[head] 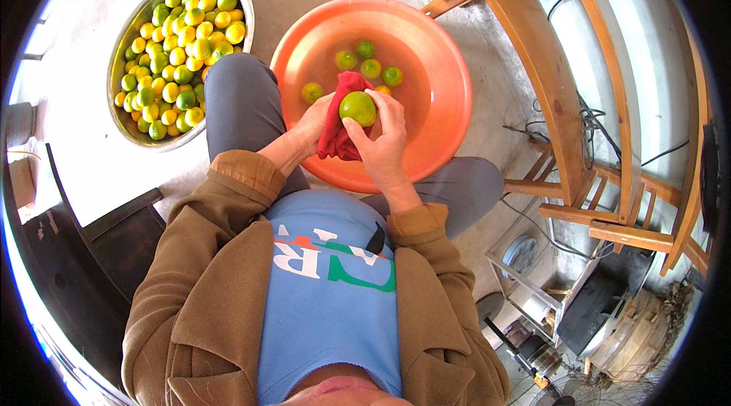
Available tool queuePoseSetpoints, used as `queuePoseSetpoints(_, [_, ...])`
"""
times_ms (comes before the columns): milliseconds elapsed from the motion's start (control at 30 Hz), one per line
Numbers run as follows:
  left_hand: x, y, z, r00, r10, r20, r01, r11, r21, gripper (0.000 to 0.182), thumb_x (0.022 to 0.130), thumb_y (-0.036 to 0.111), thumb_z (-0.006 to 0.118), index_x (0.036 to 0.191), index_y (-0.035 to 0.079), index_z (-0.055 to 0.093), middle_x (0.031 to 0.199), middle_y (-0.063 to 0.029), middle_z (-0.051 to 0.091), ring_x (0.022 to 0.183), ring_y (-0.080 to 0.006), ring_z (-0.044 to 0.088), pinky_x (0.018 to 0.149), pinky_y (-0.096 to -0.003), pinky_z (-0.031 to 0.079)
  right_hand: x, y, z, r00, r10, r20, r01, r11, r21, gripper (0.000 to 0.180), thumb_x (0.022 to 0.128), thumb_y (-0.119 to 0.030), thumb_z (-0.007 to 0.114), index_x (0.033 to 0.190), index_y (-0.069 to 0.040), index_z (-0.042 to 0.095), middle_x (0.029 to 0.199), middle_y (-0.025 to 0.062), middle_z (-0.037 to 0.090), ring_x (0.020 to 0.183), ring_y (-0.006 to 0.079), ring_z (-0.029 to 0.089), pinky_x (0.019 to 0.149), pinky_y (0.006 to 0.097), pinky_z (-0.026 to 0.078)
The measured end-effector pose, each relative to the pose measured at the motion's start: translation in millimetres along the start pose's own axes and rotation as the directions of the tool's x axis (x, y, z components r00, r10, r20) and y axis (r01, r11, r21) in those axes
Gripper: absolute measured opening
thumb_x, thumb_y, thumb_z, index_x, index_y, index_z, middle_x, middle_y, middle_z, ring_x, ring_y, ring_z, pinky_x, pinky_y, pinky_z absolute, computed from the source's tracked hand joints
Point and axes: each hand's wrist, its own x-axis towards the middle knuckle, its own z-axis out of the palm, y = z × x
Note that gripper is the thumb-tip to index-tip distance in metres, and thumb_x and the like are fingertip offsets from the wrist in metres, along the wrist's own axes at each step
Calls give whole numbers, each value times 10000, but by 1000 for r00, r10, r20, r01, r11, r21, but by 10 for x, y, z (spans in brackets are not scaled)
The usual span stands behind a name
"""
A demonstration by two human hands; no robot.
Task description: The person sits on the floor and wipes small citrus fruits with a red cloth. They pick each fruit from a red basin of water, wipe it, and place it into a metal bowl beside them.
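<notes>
Over the orange plastic basin (451, 92), my right hand (390, 135) pinches a green citrus fruit (358, 108) between thumb and fingers. My left hand (313, 123) grips a bunched red cloth (337, 140), which lies against the fruit's left side and rises behind it. The left fingers are mostly hidden by the cloth. Murky water stands in the basin, and several green and yellowish citrus fruits (370, 68) sit in it beyond my hands. One of them, an orange-yellow fruit (383, 89), is partly covered by my right fingers.
Left of the basin a large metal basin (247, 6) holds many yellow and green citrus fruits. Wooden chairs (537, 80) and loose black cables (594, 115) stand to the right. A dark wooden piece of furniture (123, 229) is at the lower left. My knees flank the orange basin.
</notes>
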Motion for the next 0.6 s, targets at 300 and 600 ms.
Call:
queuePoseSetpoints(300, [-40, -45, 96, 960, 73, 271, -48, 994, -98, 525, 1097, 403, 508, 1517, 90, 462, 1471, -117, 563, 1320, -242, 589, 1138, -412, 490, 78, 55, -142, 996, -85, 33, 91, 944, -316, 587, 741, -271, 859, 1240, -36, 658, 1138, 147, 585, 1136, 354, 547, 1003, 511, 403])
queuePoseSetpoints(600, [-51, 13, 69, 993, 2, 117, 17, 987, -161, 499, 1091, 435, 511, 1444, 84, 547, 1400, -123, 621, 1252, -249, 641, 1081, -407, 536, 63, -80, -58, 993, -53, 103, 81, 953, -290, 654, 768, -293, 869, 1325, -34, 643, 1202, 152, 570, 1144, 350, 557, 1016, 490, 416])
